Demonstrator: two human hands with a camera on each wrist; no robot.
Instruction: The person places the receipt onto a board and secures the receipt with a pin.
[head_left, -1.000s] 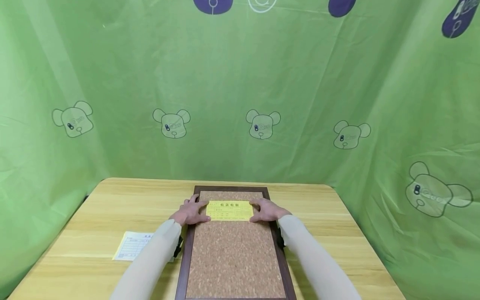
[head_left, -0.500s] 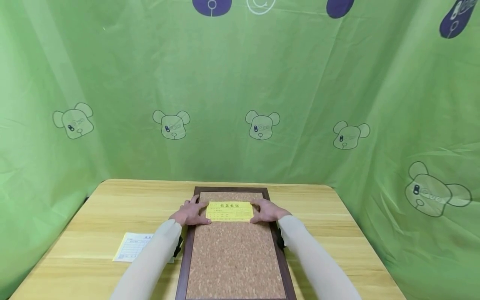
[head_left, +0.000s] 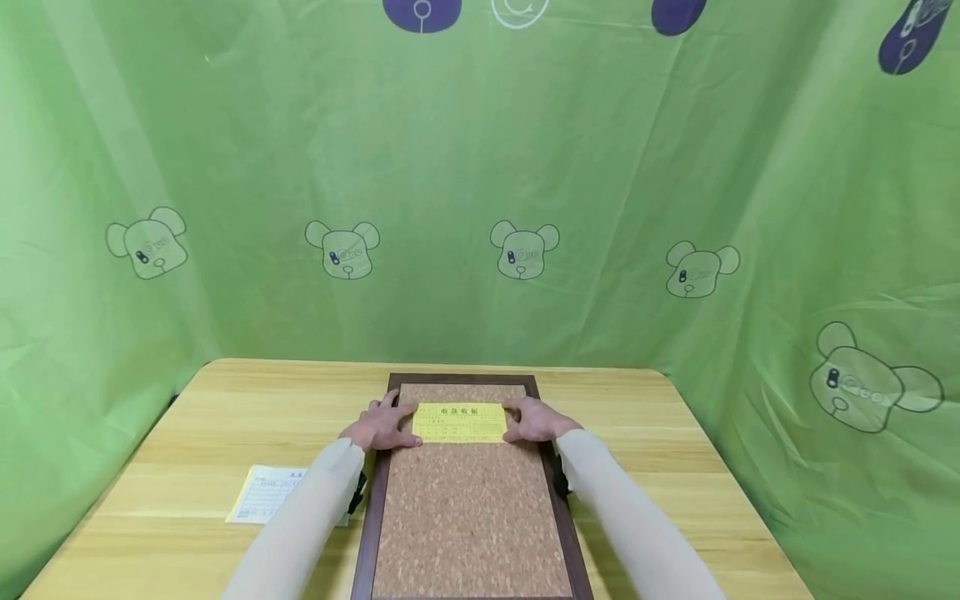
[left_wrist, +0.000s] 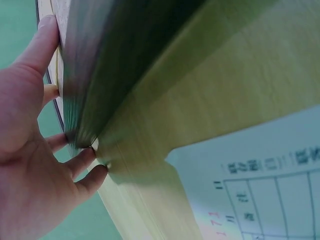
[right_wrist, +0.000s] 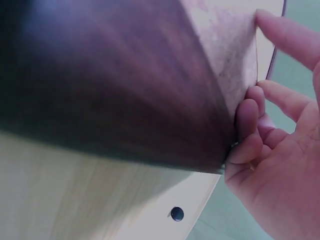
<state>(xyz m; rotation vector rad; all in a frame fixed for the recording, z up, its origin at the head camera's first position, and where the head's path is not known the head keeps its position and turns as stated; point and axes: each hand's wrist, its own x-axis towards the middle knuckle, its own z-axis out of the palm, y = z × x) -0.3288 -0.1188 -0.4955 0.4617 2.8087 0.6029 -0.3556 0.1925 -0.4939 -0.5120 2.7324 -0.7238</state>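
The yellow slip (head_left: 460, 423) lies face up on the cork board (head_left: 468, 517), just below the centre of the head view, its long edges looking about level with the board's top edge. The left grip (head_left: 380, 423) has thumb and forefinger apart at the slip's left corners; the right grip (head_left: 536, 420) mirrors this, its other fingers curled against the dark frame (head_left: 374, 517). Whether the fingertips press the paper or merely meet its edges is hard to tell.

Steadying the slip seems to be the step in hand. Good handling would mean equal, light pressure at all four corners: pushing inward could buckle thin paper, while a one-sided tug could skew it. Bracing the spare fingers on the frame should steady both sides. The frame's top edge offers a sighting line for straightness.

Farther out, at lower left on the tabletop (head_left: 637, 433), the left sleeve (head_left: 292, 533) partly covers a printed form (head_left: 266, 493).
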